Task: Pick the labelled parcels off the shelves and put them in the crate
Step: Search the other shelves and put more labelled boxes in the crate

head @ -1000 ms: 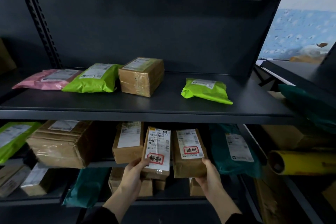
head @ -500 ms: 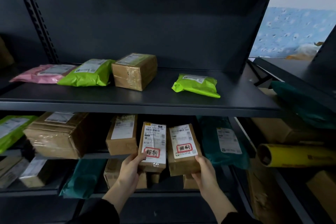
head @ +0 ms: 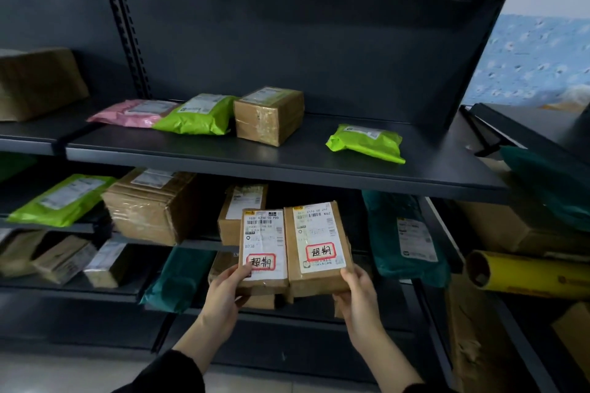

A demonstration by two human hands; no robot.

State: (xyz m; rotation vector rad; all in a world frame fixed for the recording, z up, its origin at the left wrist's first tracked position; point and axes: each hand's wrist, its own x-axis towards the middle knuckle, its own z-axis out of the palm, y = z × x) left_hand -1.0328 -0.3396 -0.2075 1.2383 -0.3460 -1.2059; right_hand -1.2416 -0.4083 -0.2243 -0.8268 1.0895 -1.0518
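left hand [head: 223, 293] – pinching the narrower box [head: 263, 249] | right hand [head: 357, 293] – gripping the wider box [head: 316, 246] | both boxes touching, just under the upper shelf [head: 287, 166]

Held in my left hand [head: 223, 293]: left parcel [head: 263, 249], brown cardboard; white label, black barcode, red-bordered sticker with black handwriting.
Held in my right hand [head: 357, 297]: right parcel [head: 317, 249], brown; same white label and red-bordered sticker.
Above my fingers: pink mailer [head: 134, 112], lime-green mailer [head: 198, 115], dark grey shelf [head: 287, 166].
Right of my fingers: teal mailer [head: 405, 239], yellow roll [head: 526, 271].
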